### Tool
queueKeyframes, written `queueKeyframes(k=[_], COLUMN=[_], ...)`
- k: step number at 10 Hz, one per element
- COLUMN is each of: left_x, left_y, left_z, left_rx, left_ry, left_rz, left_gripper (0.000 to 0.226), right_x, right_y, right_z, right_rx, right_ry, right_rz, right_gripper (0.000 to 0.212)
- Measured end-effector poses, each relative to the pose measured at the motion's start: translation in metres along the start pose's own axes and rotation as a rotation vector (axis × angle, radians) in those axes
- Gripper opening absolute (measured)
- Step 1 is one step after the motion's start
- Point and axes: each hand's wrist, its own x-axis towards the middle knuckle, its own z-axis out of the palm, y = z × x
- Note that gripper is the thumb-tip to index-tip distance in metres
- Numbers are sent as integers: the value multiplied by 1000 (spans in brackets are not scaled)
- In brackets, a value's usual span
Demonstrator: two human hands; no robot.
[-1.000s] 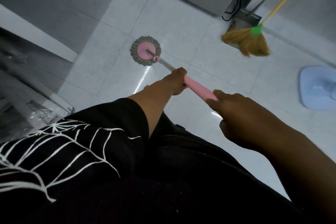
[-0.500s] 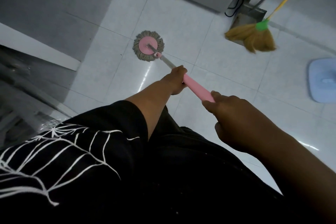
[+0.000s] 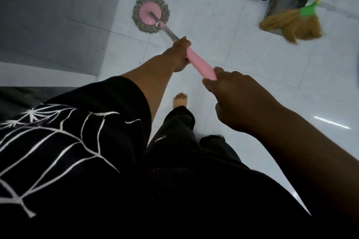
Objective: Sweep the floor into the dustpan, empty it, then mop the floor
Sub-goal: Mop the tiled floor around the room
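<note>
Both hands have their fingers curled tight round the pink mop handle [image 3: 200, 64], the left hand [image 3: 179, 52] lower down and the right hand [image 3: 233, 93] at the top end. The round mop head [image 3: 150, 14] sits flat on the white floor [image 3: 223, 31]. The broom [image 3: 291, 23] stands by the dustpan [image 3: 287, 0], well away on the right.

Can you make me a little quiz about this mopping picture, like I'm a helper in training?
1. True or false: the left hand and the right hand both grip the mop.
2. Which hand is nearer the mop head? A: left. B: right.
3. Fill in: the collar of the broom is coloured ____.
Key: 1 true; 2 A; 3 green.
</note>
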Motion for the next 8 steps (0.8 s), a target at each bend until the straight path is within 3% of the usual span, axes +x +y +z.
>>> queueKeyframes(k=[1,2,4,5,8], left_x=[16,13,-4,-22,-100], left_y=[-9,-9,19,42,114], left_z=[-11,-9,19,47,163], left_rx=[-106,65,185,185,184], left_ry=[5,3,-71,-84,-152], left_rz=[-35,14,24,38,161], left_gripper=[63,64,70,69,66], right_x=[14,12,-26,-62,-208], right_y=[-3,-1,11,20,35], right_z=[-1,2,20,30,68], right_rx=[11,19,14,-19,-92], right_ry=[15,14,-39,-41,-81], right_rz=[5,23,75,122,179], right_gripper=[34,38,50,58,54])
